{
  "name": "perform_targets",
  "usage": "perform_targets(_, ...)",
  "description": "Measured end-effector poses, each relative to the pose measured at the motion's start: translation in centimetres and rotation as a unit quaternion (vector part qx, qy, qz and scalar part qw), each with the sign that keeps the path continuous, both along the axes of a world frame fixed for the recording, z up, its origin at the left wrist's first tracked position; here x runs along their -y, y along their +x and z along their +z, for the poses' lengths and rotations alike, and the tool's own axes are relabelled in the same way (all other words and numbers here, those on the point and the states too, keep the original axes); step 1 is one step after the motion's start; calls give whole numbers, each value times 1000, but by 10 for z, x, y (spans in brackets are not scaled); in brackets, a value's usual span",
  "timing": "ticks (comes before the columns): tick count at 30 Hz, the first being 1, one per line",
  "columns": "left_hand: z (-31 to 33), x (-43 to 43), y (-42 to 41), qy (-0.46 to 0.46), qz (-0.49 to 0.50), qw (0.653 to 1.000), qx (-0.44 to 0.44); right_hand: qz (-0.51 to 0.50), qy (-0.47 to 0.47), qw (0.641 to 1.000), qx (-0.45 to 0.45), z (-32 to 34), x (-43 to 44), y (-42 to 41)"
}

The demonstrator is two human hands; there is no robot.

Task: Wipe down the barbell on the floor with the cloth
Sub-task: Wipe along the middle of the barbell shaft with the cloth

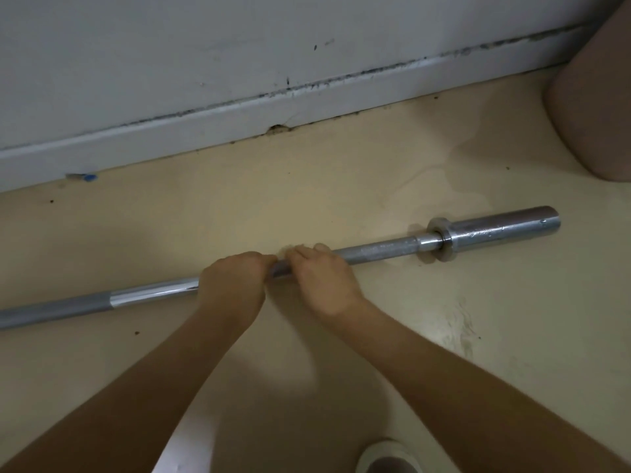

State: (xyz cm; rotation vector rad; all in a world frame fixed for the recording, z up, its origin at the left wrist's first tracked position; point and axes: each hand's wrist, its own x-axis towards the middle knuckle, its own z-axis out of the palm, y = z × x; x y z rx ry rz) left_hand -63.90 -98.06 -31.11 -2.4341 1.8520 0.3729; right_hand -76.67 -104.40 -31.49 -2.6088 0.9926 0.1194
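A long steel barbell [379, 250] lies on the beige floor and runs from the left edge up to its thick sleeve [502, 227] at the right. My left hand [235, 281] is closed around the shaft near its middle. Just to its right, my right hand [321, 278] curls over the shaft. A small pale beige fold, which looks like the cloth [290, 249], peeks out at its fingertips. The rest of the cloth is hidden under that hand. A short piece of bar [280, 269] shows between the two hands.
A scuffed white baseboard [307, 107] runs along the wall just behind the bar. A pinkish-beige rounded object [594, 107] stands at the far right. A white shoe [389, 457] is at the bottom edge. A small blue scrap [89, 177] lies by the baseboard.
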Motion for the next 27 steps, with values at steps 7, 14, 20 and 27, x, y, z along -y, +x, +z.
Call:
perform_targets(7, -4, -6, 0, 40, -4, 998, 57, -173, -31, 984, 4, 0, 22, -53)
perform_targets(14, 1, -12, 0, 31, -22, 998, 40, -40, -13, 999, 13, 12, 16, -54)
perform_targets(20, -2, -19, -2, 25, -21, 999, 34, -238, 42, 964, 114, 4, 23, -70)
perform_targets(27, 1, -8, 2, 36, -11, 998, 46, -303, 104, 937, 141, 6, 21, -56)
